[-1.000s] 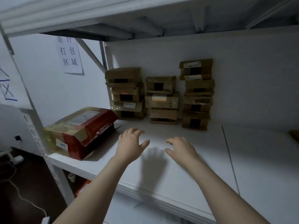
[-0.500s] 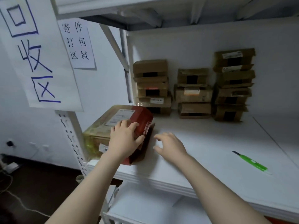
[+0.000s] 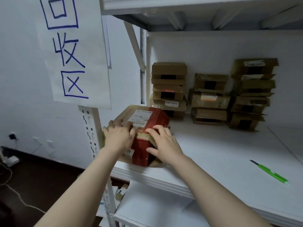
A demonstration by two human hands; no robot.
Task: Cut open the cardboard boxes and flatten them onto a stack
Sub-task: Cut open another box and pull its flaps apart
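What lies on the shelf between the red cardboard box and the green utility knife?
In the head view, only bare white shelf board separates the red cardboard box from the green utility knife; the right hand holds the box's near end.

Shelving bay, wall signs and floor clutter

A white paper sign with large blue handwritten characters is hanging on the front of a slotted white upright, and a second sheet is showing edge-on just behind it. A diagonal brace is running from the upper shelf down to the rear post, while the white shelf is stretching away to the right and a lower shelf is lying beneath it. On the pale wall a dark plug is sitting beside white sockets. A thin cable is trailing over the dark floor near a white adapter.
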